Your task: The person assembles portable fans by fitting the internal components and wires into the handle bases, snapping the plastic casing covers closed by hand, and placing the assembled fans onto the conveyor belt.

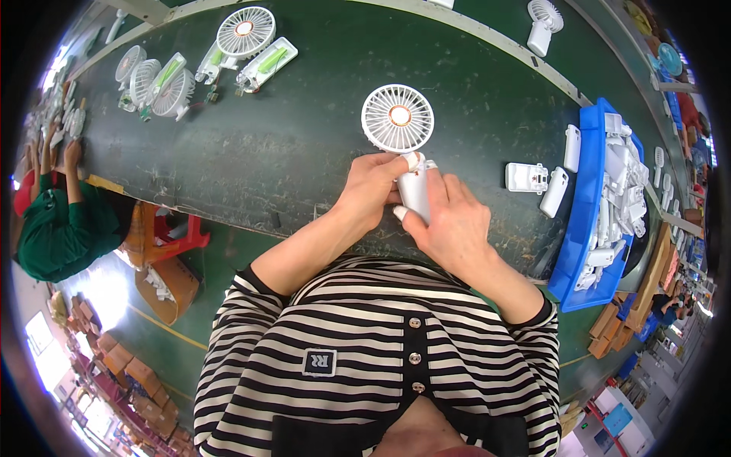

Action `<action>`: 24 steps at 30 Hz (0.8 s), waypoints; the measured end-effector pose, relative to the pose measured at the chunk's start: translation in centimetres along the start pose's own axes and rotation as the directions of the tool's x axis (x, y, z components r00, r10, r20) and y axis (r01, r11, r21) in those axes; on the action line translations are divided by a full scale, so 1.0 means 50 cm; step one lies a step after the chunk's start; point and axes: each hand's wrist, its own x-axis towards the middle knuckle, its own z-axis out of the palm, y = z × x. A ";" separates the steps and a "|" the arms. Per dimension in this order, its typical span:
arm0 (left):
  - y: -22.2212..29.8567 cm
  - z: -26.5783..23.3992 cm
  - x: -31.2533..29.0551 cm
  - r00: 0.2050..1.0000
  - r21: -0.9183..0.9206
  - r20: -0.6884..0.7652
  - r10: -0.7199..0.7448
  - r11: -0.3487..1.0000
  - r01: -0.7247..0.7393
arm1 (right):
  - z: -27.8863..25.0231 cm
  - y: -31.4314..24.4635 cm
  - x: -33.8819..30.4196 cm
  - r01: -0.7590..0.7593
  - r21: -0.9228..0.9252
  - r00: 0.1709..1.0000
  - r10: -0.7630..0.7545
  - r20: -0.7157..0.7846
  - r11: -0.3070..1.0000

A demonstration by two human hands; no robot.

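Observation:
A white handheld fan [397, 119] lies at the middle of the green bench, its round grille toward the far side and its handle toward me. My left hand [373, 183] grips the handle's left side, the thumb pressed near the neck just below the grille. From the right, my right hand [455, 217] holds the same handle, fingers along its upper part and thumb low on it. White covers sit on several of my fingertips. Part of the handle is hidden under both hands.
Loose white handle shells [527, 177] lie right of my hands, beside a blue bin [590, 228] full of white plastic parts. Partly built fans [247, 49] with green cells rest at the far left. Another fan [544, 27] lies beyond the rail. A person in green [65, 225] works at left.

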 end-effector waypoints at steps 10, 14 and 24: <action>0.001 -0.001 0.001 1.000 -0.006 -0.004 -0.004 1.000 0.004 | -0.015 -0.017 -0.020 -0.051 -0.070 0.985 0.062 0.160 0.996; 0.002 -0.001 -0.001 1.000 0.009 0.002 0.002 1.000 -0.002 | -0.011 -0.017 -0.020 -0.022 -0.097 0.987 0.037 0.159 0.995; 0.009 -0.009 -0.004 0.978 -0.030 0.150 0.147 0.989 -0.144 | 0.001 0.030 -0.018 -0.467 0.438 0.884 0.395 0.251 0.768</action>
